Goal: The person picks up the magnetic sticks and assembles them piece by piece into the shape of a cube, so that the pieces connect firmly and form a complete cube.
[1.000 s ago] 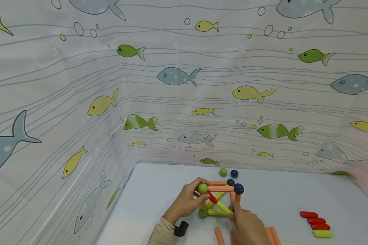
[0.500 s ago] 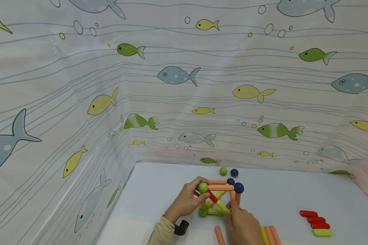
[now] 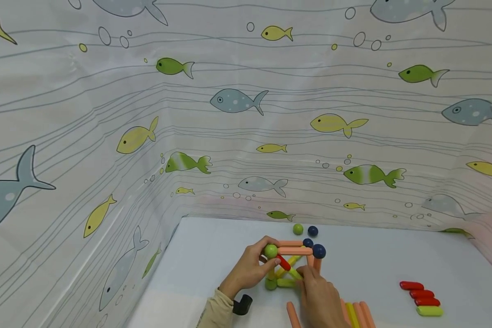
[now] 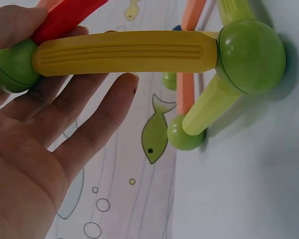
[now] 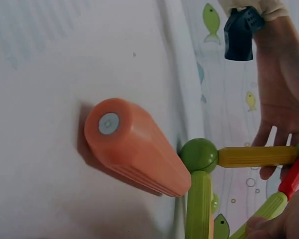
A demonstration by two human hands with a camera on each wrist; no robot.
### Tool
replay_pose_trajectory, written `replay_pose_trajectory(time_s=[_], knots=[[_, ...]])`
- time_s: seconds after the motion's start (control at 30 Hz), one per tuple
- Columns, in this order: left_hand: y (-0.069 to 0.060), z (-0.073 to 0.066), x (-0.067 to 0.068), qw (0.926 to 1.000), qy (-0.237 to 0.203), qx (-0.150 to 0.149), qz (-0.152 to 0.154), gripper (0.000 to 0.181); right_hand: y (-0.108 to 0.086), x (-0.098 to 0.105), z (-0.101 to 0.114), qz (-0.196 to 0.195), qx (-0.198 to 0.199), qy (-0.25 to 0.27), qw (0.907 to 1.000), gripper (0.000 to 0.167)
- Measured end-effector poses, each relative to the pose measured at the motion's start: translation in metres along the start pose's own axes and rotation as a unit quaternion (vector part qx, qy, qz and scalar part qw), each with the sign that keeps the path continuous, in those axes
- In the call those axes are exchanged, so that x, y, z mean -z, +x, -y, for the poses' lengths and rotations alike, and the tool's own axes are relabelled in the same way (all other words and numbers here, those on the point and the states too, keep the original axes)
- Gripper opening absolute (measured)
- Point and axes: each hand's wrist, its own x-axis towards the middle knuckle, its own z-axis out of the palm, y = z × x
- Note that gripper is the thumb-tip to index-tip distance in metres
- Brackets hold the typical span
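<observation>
Where the left hand (image 3: 248, 269) grips, sticks (image 3: 295, 251) meet a ball (image 3: 271, 250).

Diffuse light, dimmer wrist views, glint on green ball (image 4: 251, 57), soft shadows on table (image 4: 229, 189)

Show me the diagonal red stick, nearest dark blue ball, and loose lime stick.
Diagonal red stick (image 3: 284, 263), head view: middle of visible length.
Nearest dark blue ball (image 3: 319, 251), head view: visible center.
Loose lime stick (image 3: 430, 311), head view: mid-length, upper surface.
</observation>
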Motion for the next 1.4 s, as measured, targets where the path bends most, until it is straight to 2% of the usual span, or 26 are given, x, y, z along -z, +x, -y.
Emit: replay_pose_trajectory(time_s=[0.27, 0.57, 0.67, 0.8, 0.87, 0.97, 1.07, 1.17, 1.23, 1.3, 1.4], knots=[[0.000, 0.001, 0.001, 1.0000, 0.002, -0.004, -0.003, 0.031, 0.002, -0.004, 0.002, -0.014, -0.002, 0.004, 0.9999, 0.021], [0.000, 0.000, 0.000, 1.0000, -0.003, -0.003, 0.004, 0.029, 0.002, -0.009, 0.001, -0.060, 0.010, 0.021, 0.9979, 0.025], [0.000, 0.000, 0.000, 1.0000, -0.002, -0.003, 0.005, 0.030, 0.001, -0.005, 0.003, -0.086, 0.025, 0.032, 0.9955, 0.030], [0.000, 0.001, 0.001, 1.0000, 0.001, -0.005, 0.007, 0.031, 0.003, 0.018, 0.002, -0.100, 0.019, 0.051, 0.9936, 0.017], [0.000, 0.001, 0.001, 0.9999, 0.003, -0.008, 0.008, 0.030, 0.006, 0.034, -0.005, -0.084, -0.003, 0.055, 0.9949, 0.019], [-0.001, 0.001, 0.001, 0.9999, 0.004, -0.013, 0.010, 0.028, 0.014, 0.053, -0.026, -0.041, -0.057, 0.062, 0.9956, 0.028], [-0.001, 0.000, 0.001, 0.9999, 0.001, -0.009, 0.009, 0.027, 0.025, 0.055, -0.051, 0.012, -0.083, 0.091, 0.9923, 0.036], [-0.002, -0.002, 0.001, 1.0000, -0.003, -0.003, 0.005, 0.027, 0.034, 0.042, -0.071, 0.064, -0.065, 0.149, 0.9846, 0.063], [-0.002, -0.002, 0.001, 1.0000, -0.003, 0.000, 0.004, 0.027, 0.037, 0.031, -0.080, 0.096, -0.039, 0.187, 0.9769, 0.072], [-0.003, -0.003, 0.001, 1.0000, -0.001, 0.002, 0.005, 0.027, 0.037, 0.023, -0.085, 0.116, -0.013, 0.214, 0.9697, 0.066], [-0.002, -0.004, 0.002, 1.0000, 0.001, 0.001, 0.007, 0.028, 0.036, 0.017, -0.087, 0.125, 0.015, 0.229, 0.9652, 0.050]])
